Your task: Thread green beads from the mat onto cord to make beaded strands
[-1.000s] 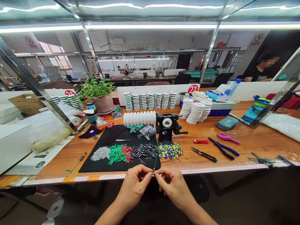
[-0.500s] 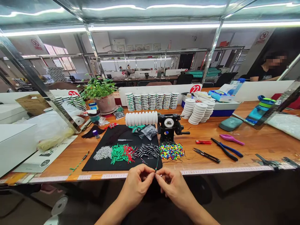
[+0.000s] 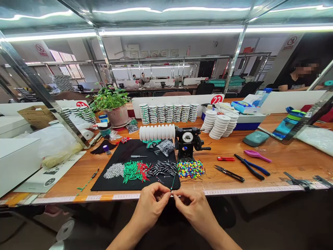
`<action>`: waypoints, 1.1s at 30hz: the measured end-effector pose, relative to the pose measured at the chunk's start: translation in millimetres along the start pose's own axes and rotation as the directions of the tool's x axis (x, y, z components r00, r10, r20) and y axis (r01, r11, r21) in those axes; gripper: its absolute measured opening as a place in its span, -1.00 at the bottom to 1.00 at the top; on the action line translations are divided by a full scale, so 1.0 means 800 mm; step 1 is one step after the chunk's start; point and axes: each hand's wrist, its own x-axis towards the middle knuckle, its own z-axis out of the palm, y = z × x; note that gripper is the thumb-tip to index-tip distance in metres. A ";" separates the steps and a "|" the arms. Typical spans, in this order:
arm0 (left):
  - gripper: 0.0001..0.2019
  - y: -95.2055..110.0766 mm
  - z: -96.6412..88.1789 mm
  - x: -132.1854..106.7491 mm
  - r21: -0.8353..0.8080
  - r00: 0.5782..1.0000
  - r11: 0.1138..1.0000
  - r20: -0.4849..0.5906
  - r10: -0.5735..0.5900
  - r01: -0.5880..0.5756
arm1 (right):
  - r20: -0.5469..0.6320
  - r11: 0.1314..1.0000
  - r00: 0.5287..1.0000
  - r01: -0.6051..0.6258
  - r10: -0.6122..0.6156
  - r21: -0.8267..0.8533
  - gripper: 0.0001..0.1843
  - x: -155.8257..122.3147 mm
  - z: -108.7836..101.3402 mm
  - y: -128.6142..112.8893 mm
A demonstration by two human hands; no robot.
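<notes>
My left hand (image 3: 154,203) and my right hand (image 3: 194,206) meet at the table's front edge, fingertips nearly touching. Both are closed in a pinch at the lower end of a thin green stem (image 3: 173,180) with a small bead near its bottom. The stem leans up to the right; exactly what lies between the fingertips is too small to make out. Behind them is a black mat (image 3: 104,184) bearing green tubes (image 3: 130,172), red tubes (image 3: 143,171), black-and-silver pieces (image 3: 163,168) and small silver parts (image 3: 113,171). Multicoloured beads (image 3: 191,169) lie right of these.
A hand-cranked winder (image 3: 187,139) with white spools (image 3: 157,132) stands behind the mat. To the right lie tweezers (image 3: 229,173), pliers (image 3: 251,166), a red case (image 3: 225,159) and a pink tool (image 3: 257,155). A potted plant (image 3: 117,116) and spool stacks (image 3: 169,113) stand behind.
Both pinching hands have shifted slightly left. The green stem's lower end has moved left with them, so it leans a little more.
</notes>
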 end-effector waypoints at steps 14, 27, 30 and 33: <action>-0.78 0.006 0.004 -0.004 0.033 1.000 0.999 0.013 -0.008 0.007 | 0.202 0.883 0.938 -0.335 0.281 0.328 -0.70 -0.004 0.009 0.008; -0.80 0.006 0.000 -0.004 0.038 1.000 0.999 -0.023 0.015 -0.014 | -0.058 0.976 0.993 -0.087 0.101 0.201 -0.75 -0.010 0.006 0.011; -0.78 0.003 0.002 -0.003 -0.007 0.999 1.000 -0.032 0.023 -0.023 | 0.043 0.897 0.973 -0.225 0.225 0.382 -0.65 -0.008 0.010 0.010; -0.76 0.001 0.004 -0.002 -0.138 1.000 0.990 -0.012 -0.004 0.002 | 0.111 0.847 0.957 -0.290 0.269 0.446 -0.64 -0.010 0.013 0.010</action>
